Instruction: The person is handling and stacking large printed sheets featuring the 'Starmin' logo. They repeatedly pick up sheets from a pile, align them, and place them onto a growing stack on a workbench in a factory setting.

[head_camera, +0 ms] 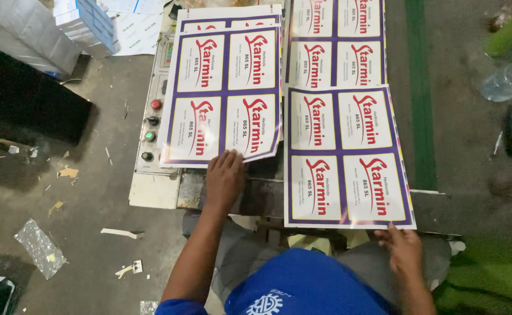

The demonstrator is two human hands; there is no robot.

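Left hand (pixel 224 178) lies flat, fingers spread on left printed sheet's (pixel 224 93) near edge; right hand (pixel 403 248) pinches right printed sheet's (pixel 346 157) near corner, sheets running lengthwise away.

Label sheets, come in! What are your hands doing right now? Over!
Left hand flat on left printed sheet, near edge. Right hand pinching right printed sheet at bottom corner. Control panel beside left sheet; nothing blocking.

One head-worn camera looks steeply down, close over the machine bed (pixel 267 198) at frame centre, floor (pixel 63 204) at left.
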